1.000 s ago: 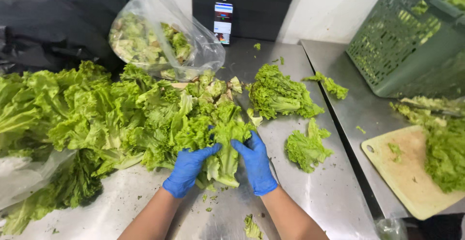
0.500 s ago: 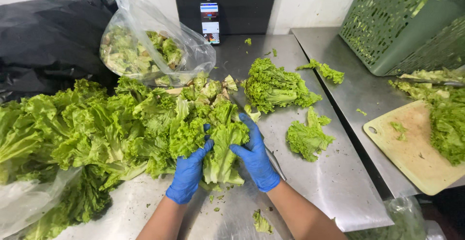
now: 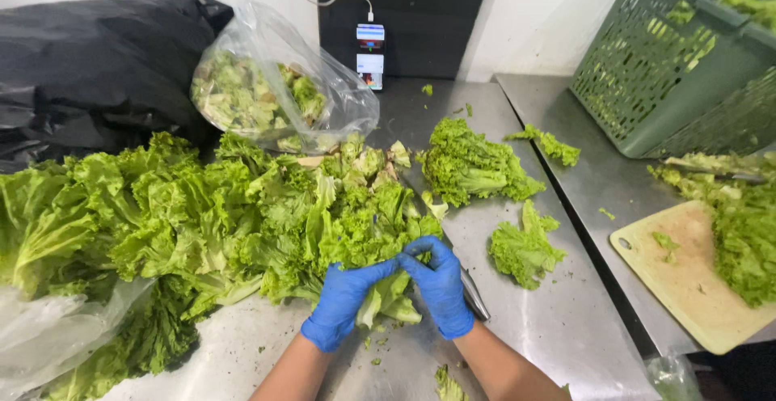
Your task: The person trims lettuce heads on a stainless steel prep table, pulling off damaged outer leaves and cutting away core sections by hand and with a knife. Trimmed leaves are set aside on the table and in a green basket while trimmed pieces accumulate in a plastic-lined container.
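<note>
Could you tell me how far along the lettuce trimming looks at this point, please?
Done, it seems: two trimmed bunches lie apart on the steel table, and scraps fill the clear bag. In hand: the left hand and right hand, both in blue gloves, grip one lettuce head at its base; a knife lies beside them. Left: the large pile of lettuce looks untouched, so most remains.

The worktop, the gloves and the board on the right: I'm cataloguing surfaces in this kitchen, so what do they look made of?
Worktop: looks like brushed stainless steel, grey with dull reflections.
Gloves on the left hand and right hand: thin blue rubbery film, probably nitrile, stretched tight and matte.
Cutting board: pale beige, likely plastic, perhaps wood; smooth, rounded corners, hanging hole.
</note>
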